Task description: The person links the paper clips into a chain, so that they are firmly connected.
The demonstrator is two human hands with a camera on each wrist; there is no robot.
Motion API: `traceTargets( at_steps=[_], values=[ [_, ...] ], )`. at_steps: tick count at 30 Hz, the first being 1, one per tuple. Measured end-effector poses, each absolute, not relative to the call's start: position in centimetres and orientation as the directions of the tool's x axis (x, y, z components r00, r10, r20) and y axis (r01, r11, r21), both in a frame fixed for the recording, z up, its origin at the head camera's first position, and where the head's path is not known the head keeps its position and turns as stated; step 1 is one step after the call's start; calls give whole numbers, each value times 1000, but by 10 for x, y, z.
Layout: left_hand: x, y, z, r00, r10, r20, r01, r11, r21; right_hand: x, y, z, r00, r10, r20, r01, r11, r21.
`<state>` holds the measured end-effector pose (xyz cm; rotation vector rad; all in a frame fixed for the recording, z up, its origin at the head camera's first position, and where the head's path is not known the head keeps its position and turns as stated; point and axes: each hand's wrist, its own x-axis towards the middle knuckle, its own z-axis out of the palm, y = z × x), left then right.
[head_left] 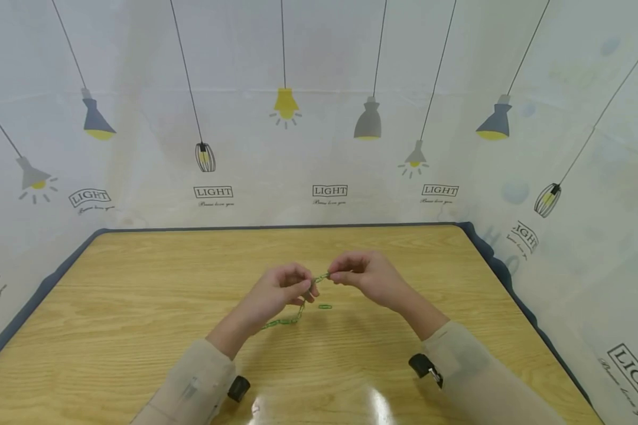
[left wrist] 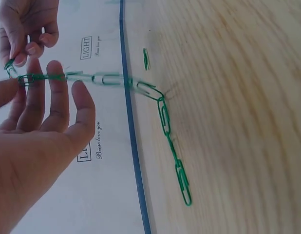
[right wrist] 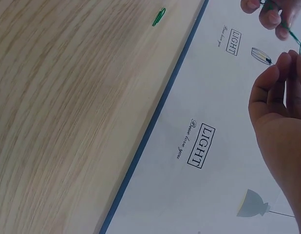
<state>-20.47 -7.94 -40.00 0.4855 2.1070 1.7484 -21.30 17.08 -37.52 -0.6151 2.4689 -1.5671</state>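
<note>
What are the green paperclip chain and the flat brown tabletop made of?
The green paperclip chain seems to be metal with a smooth coloured coating, since its loops look like thin bent wire. The brown tabletop shows grain and glossy reflections: perhaps varnished wood, or a printed covering.

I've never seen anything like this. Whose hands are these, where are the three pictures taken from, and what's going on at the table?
There is no machine here: a person works with two bare hands. The widest picture comes from a camera on the head, looking forward and down. The other two come from cameras on the left and right wrists, each watching that hand's work.

The left hand pinches a chain of green paper clips, whose free end trails onto the wooden table. The right hand pinches green wire close by; whether it is hooked to the chain is too small to tell. One loose clip lies apart on the table. The lamps are only printed on the backdrop.
</note>
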Motion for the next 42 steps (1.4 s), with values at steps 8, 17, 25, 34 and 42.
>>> traceTargets(
  at_steps=[8,17,25,34,42],
  values=[
    [-204,-70,-397,-884,467,5,119,214,969,-213,165,-374,-904,-411,116,-264,324,-909],
    [-204,-65,-394,-919,387,71,165,215,963,-212,164,-375,-911,-392,125,-263,321,-910],
    [-207,-69,-398,-937,347,46,121,197,973,-228,171,-385,-886,-457,77,-312,466,-828],
    [-208,-72,-402,-953,304,19,80,191,978,-256,178,-423,-839,-539,-78,-307,586,-750],
    [-209,-80,-403,-946,325,1,62,178,982,-262,175,-455,-822,-550,-148,-223,550,-805]
  ],
)
